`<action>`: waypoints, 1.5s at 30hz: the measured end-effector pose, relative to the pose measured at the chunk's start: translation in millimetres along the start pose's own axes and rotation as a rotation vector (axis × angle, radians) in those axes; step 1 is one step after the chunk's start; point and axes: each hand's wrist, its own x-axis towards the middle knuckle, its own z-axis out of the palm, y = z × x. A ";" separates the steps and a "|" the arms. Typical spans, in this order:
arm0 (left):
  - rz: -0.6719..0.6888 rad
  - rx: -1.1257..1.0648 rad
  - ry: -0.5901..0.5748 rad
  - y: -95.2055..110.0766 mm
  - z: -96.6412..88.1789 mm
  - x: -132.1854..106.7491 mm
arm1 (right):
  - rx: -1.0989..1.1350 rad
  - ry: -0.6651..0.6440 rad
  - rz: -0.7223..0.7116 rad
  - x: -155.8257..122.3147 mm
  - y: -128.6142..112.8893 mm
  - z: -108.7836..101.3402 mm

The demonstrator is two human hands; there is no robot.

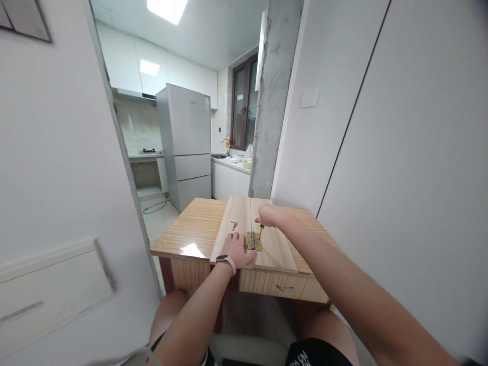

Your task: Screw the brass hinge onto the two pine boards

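Two pale wooden boards (274, 251) lie side by side on the table, and a brass hinge (252, 241) straddles the seam between them. My left hand (234, 249), with a band on its wrist, rests on the left board, fingers spread beside the hinge. Over the right leaf of the hinge, my right hand (269, 215) is closed around a screwdriver (261, 233); its handle is mostly hidden in the fist and its thin shaft points down at the hinge. Several small screws (234, 224) lie loose on the left board above my left hand.
The boards lie on a glossy wooden table (190, 223) with a drawer (284, 288) at the front. My legs are under it. White walls stand on both sides. Beyond the doorway are a grey fridge (190, 122), a sink counter (232, 175) and a cable (156, 206) on the floor.
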 end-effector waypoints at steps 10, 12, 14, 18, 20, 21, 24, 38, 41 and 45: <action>0.007 -0.015 0.007 -0.4 0.5 0.1 | -0.010 -0.045 -0.181 -9.6 1.1 -6.8; 0.010 -0.013 0.016 -0.9 1.2 0.2 | 0.051 -0.082 -0.185 -8.8 4.5 -4.1; 0.013 -0.010 0.013 -1.4 1.7 0.1 | 0.072 -0.064 -0.167 -8.5 8.3 -0.6; 0.013 -0.003 -0.005 -2.0 1.8 -0.2 | 0.017 0.004 -0.073 -11.3 11.6 1.4; 0.012 -0.001 -0.009 -1.8 1.5 -0.3 | 0.011 -0.019 -0.015 -13.2 10.5 -0.2; 0.012 -0.001 -0.010 -1.6 1.1 -0.4 | 0.012 -0.018 0.005 -13.9 9.6 -1.0; 0.015 -0.001 -0.008 -0.3 -0.2 -0.4 | 0.015 0.048 0.015 -14.6 6.1 -1.8; 0.020 0.020 0.018 -0.7 1.2 -0.4 | -0.037 0.076 -0.141 -9.2 5.1 -1.0; 0.020 0.018 0.013 -0.8 1.7 -0.1 | 0.044 0.052 -0.185 -5.3 8.3 3.9; 0.016 0.018 -0.001 -0.8 1.5 0.2 | 0.067 0.102 -0.148 -3.8 6.7 9.9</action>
